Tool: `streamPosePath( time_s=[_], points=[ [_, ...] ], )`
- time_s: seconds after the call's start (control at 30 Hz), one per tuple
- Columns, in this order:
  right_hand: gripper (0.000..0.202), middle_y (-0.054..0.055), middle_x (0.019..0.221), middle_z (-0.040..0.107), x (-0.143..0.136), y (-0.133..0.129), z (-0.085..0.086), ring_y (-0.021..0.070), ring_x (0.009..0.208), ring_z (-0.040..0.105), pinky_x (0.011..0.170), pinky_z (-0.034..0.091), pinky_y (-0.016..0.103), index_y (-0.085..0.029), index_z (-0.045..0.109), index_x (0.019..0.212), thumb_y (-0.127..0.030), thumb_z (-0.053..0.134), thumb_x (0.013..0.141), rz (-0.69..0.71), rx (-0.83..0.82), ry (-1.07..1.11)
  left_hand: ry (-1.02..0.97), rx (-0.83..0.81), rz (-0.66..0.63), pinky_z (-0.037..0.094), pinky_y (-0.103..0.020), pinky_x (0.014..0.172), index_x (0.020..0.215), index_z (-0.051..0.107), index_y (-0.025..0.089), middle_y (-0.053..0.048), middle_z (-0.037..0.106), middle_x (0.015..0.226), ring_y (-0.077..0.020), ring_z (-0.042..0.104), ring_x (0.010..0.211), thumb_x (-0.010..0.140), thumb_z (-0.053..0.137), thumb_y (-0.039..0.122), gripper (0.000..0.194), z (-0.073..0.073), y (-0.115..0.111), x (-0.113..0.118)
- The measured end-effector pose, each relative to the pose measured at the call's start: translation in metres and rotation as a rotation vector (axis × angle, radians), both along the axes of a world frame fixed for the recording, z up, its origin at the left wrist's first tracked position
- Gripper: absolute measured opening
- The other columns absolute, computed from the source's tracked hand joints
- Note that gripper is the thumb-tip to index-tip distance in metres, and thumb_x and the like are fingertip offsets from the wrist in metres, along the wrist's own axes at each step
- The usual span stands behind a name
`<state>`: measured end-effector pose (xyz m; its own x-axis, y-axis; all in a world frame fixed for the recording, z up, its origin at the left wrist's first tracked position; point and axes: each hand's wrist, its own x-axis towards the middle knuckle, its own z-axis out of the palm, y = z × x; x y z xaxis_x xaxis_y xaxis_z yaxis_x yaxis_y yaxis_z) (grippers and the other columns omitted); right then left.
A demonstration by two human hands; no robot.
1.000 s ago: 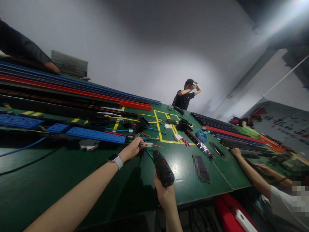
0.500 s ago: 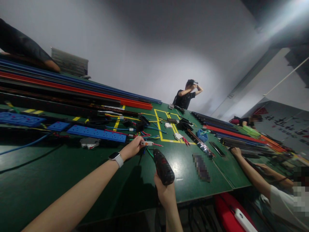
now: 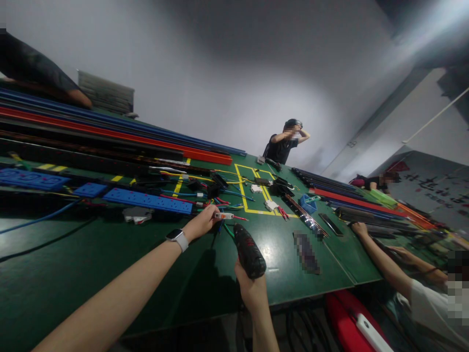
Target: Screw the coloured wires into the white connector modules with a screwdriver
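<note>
Over the green table (image 3: 146, 283), my left hand (image 3: 205, 219) pinches the breaker (image 3: 224, 216), small and white with an orange patch, a red wire (image 3: 240, 218) at its right end. My right hand (image 3: 251, 288) is wrapped around the drill (image 3: 249, 252), black with red marks, its nose near the wire. Lettering on either is too small to read; the dark characters (image 3: 434, 188) on the far wall are blurred.

Table (image 3: 54, 283): green, yellow tape (image 3: 256, 212) in rectangles. Drill (image 3: 249, 252): black, red marks (faint from where I stand). Breaker (image 3: 224, 215): white, orange patch. Socket strip (image 3: 148, 201): blue.
</note>
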<state>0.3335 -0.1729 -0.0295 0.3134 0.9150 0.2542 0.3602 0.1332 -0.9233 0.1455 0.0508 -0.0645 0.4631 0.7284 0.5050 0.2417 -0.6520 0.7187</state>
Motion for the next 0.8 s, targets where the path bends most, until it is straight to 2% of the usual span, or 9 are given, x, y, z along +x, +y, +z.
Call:
streamPosePath(
  time_s=[0.17, 0.47, 0.8],
  points=[
    [0.042, 0.009, 0.097, 0.072, -0.0003, 0.0, 0.0022, 0.0263, 0.091, 0.067, 0.084, 0.054, 0.038, -0.013, 0.068, 0.119, -0.042, 0.066, 0.089, 0.019, -0.04, 0.005, 0.024, -0.008, -0.006, 0.049, -0.04, 0.091, 0.105, 0.056, 0.021, -0.008, 0.059, 0.105, -0.0227, 0.058, 0.096, 0.095, 0.055, 0.031, 0.015, 0.0006, -0.0002, -0.0006],
    [0.046, 0.009, 0.103, 0.072, -0.0018, -0.0016, 0.0063, 0.026, 0.096, 0.067, 0.088, 0.054, 0.038, -0.014, 0.065, 0.128, -0.039, 0.066, 0.089, 0.036, -0.026, -0.001, -0.021, -0.027, 0.002, 0.049, -0.041, 0.092, 0.101, 0.058, 0.021, -0.008, 0.062, 0.105, -0.0231, 0.059, 0.096, 0.093, 0.058, 0.033, 0.014, 0.0014, -0.0012, -0.0002],
    [0.029, 0.008, 0.092, 0.072, -0.0032, -0.0021, 0.0076, 0.0261, 0.091, 0.067, 0.083, 0.054, 0.037, -0.015, 0.071, 0.103, -0.039, 0.066, 0.087, 0.014, -0.042, 0.007, 0.011, -0.016, -0.006, 0.049, -0.041, 0.092, 0.104, 0.056, 0.021, -0.008, 0.06, 0.105, -0.0224, 0.058, 0.095, 0.095, 0.055, 0.032, 0.014, 0.0008, -0.0013, -0.0006]
  ],
)
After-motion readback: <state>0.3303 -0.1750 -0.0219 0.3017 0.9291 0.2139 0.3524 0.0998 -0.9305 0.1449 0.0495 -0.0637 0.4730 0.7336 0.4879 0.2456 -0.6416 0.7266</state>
